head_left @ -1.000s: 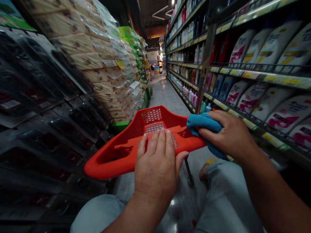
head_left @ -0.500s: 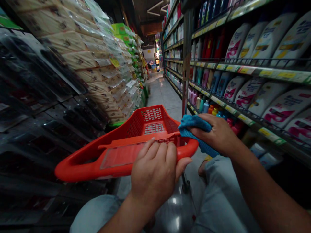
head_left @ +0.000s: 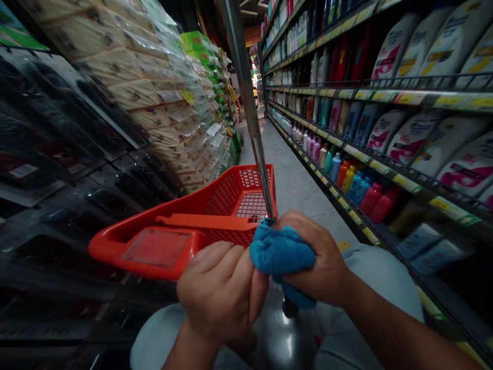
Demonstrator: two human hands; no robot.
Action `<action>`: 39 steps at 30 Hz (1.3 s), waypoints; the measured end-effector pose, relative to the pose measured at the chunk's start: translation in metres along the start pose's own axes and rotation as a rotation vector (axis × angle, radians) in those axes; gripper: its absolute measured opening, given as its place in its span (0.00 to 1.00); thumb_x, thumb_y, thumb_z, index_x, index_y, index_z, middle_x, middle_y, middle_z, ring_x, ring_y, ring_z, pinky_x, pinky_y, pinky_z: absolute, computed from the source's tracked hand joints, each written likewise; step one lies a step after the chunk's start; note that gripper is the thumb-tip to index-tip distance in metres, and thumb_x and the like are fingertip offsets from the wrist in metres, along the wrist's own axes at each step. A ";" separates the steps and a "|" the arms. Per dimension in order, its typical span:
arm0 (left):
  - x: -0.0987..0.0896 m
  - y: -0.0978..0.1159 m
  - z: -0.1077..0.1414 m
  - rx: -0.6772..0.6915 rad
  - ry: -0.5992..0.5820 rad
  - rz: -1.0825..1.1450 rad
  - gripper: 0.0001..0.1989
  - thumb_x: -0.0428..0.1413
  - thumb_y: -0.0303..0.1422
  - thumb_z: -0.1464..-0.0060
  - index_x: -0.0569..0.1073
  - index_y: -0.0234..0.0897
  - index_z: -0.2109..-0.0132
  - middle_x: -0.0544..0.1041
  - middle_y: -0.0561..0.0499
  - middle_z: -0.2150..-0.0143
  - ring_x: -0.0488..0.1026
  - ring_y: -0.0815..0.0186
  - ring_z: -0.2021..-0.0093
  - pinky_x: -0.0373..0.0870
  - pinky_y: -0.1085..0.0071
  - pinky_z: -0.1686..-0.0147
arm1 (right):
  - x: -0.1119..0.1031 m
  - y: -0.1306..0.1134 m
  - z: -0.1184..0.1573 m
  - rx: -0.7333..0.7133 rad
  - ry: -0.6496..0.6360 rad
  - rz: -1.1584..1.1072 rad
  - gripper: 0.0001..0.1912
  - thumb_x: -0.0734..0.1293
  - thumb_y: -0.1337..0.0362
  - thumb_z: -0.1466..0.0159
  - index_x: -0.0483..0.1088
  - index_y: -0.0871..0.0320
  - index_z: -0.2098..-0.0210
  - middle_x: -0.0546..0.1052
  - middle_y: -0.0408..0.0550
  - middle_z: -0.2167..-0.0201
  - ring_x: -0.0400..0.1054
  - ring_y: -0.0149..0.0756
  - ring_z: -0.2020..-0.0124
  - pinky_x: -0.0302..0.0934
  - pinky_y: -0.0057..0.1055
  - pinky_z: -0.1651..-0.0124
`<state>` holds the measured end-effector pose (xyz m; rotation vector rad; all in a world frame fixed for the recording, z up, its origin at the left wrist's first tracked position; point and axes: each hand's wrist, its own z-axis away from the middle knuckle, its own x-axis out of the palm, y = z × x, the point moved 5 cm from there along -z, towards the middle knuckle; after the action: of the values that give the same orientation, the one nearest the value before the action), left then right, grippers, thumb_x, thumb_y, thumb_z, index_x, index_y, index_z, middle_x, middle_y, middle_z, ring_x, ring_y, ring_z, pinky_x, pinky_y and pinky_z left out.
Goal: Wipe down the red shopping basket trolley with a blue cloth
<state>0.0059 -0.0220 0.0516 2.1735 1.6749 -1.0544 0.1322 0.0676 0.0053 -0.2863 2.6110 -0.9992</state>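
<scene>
A red plastic shopping cart [head_left: 215, 221] with a perforated basket is right in front of me. My left hand [head_left: 221, 285] is closed around the right part of its handle [head_left: 115, 257], hiding that stretch. Bunched in the fingers of my right hand [head_left: 318, 257] is a blue knitted-looking cloth [head_left: 283, 252]. The cloth presses against the thumb side of my left hand, over the handle's right end, which I cannot see. Just behind the cloth, a metal pole [head_left: 252, 113] rises and leans to the upper left.
Shelves [head_left: 385, 95] of shampoo and other bottles line the right side. On the left are stacked wrapped tissue packs [head_left: 131, 67] and dark packaged goods [head_left: 50, 169] on a rack. A grey tiled aisle [head_left: 292, 174] runs ahead. My knees [head_left: 381, 282] flank the cart's handle.
My right hand and the cloth have moved left and down, against my left hand. My left hand has shifted left and lower. The pole now appears further left and tilted.
</scene>
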 end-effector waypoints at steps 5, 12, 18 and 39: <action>0.000 -0.018 0.005 -0.127 -0.123 0.000 0.18 0.46 0.31 0.35 0.74 0.39 0.71 0.77 0.52 0.74 0.73 0.66 0.72 0.66 0.66 0.66 | 0.029 0.028 0.013 0.033 0.151 -0.041 0.15 0.71 0.60 0.42 0.71 0.51 0.55 0.78 0.46 0.61 0.74 0.42 0.60 0.70 0.39 0.55; 0.021 -0.007 -0.008 -0.269 -0.265 -0.305 0.19 0.48 0.37 0.34 0.71 0.40 0.73 0.73 0.51 0.78 0.71 0.61 0.73 0.61 0.62 0.68 | 0.063 0.060 0.039 0.187 0.429 -0.056 0.16 0.67 0.62 0.37 0.67 0.50 0.50 0.77 0.49 0.57 0.74 0.43 0.56 0.70 0.42 0.50; 0.021 -0.027 -0.002 -0.090 -0.191 -0.257 0.16 0.49 0.34 0.33 0.77 0.38 0.67 0.78 0.53 0.75 0.72 0.65 0.73 0.64 0.66 0.69 | 0.032 0.097 0.003 0.392 0.448 0.035 0.11 0.65 0.60 0.36 0.69 0.54 0.54 0.78 0.51 0.57 0.73 0.43 0.54 0.68 0.44 0.46; 0.043 -0.056 0.021 -0.266 -0.062 -0.317 0.10 0.53 0.33 0.35 0.77 0.36 0.53 0.81 0.46 0.61 0.73 0.58 0.57 0.63 0.58 0.46 | 0.054 0.131 0.002 0.322 0.670 0.235 0.13 0.63 0.59 0.35 0.66 0.57 0.53 0.71 0.56 0.54 0.68 0.48 0.49 0.63 0.49 0.42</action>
<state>-0.0486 0.0180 0.0231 1.7347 2.0442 -0.8948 0.0742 0.1465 -0.0967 0.5081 2.8634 -1.6091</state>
